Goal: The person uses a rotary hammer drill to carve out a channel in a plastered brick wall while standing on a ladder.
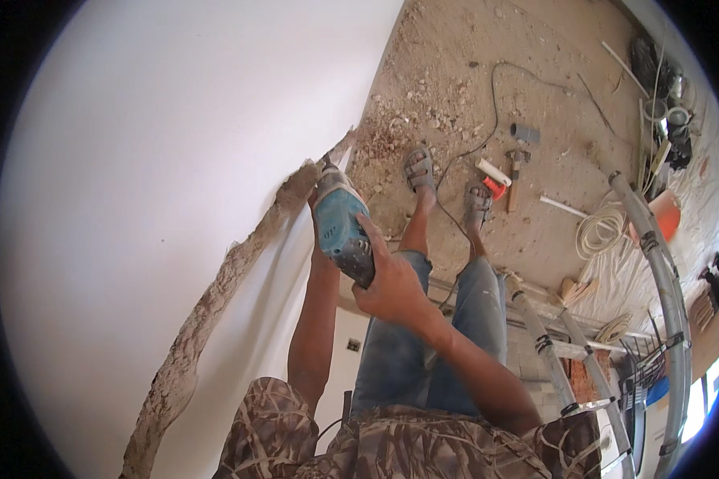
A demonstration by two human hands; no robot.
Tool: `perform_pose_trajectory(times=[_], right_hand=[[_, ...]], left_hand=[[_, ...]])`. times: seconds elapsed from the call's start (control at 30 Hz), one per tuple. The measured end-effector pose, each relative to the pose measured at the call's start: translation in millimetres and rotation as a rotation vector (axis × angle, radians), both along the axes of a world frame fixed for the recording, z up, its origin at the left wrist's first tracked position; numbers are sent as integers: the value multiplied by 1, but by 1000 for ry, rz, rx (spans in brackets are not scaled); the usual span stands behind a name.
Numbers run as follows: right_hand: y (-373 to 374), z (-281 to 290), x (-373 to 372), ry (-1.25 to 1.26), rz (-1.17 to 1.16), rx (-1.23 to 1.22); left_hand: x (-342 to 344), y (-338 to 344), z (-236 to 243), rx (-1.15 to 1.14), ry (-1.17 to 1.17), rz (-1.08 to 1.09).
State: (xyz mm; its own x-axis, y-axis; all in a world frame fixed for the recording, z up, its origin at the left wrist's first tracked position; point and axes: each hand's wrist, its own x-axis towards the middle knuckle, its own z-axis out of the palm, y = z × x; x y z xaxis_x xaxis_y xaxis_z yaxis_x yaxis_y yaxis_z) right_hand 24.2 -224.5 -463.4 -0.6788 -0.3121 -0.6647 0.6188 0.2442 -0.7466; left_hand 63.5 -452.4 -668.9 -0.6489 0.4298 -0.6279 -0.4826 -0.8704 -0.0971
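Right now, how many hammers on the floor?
1. The hammer lies on the dusty floor right of the sandalled feet, beside a white tube. More may hide in the clutter at far right.

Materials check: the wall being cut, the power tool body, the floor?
Wall: smooth white plaster or paint over a gritty brown core, bared along the chased groove; likely masonry, unsure. Power tool, in both hands: teal moulded plastic body, grey metal-looking head. Floor: bare dusty screed or earth, strewn with rubble.
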Motion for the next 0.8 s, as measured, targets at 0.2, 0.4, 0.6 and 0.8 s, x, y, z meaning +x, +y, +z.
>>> perform_pose_trajectory(times=[0.2, 0.4, 0.6, 0.8], right_hand=[[-9, 0, -1, -13, -18, 16], [-37, 0, -2, -30, 65, 38], [-30, -21, -9, 138, 45, 119], [76, -9, 21, 105, -91, 56]], left_hand=[[-20, -5, 4, -179, -112, -17], [-30, -12, 19, -188, -136, -16], [-42, 6, 23, -212, -141, -42], [-29, 88, 30, -374, -63, -198]])
